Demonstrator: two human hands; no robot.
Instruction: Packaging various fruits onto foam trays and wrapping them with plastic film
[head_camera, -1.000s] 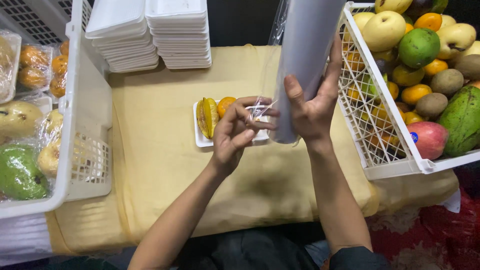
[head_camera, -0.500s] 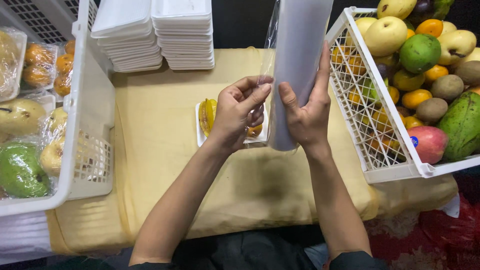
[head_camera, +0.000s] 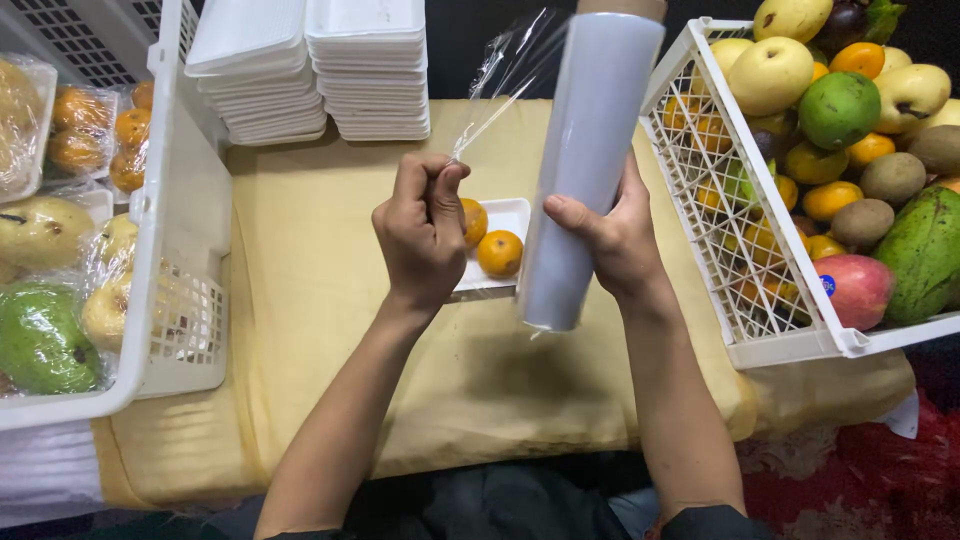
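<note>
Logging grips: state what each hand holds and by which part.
Right hand grips the cling-film roll around its lower half. Left hand pinches the loose film edge pulled from it.

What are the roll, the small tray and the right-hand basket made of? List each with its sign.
Roll: clear plastic film, glossy; a see-through sheet trails from it.
Small tray: probably white foam, matte, thin-rimmed.
Right-hand basket: apparently rigid white plastic, moulded lattice wall.
</note>
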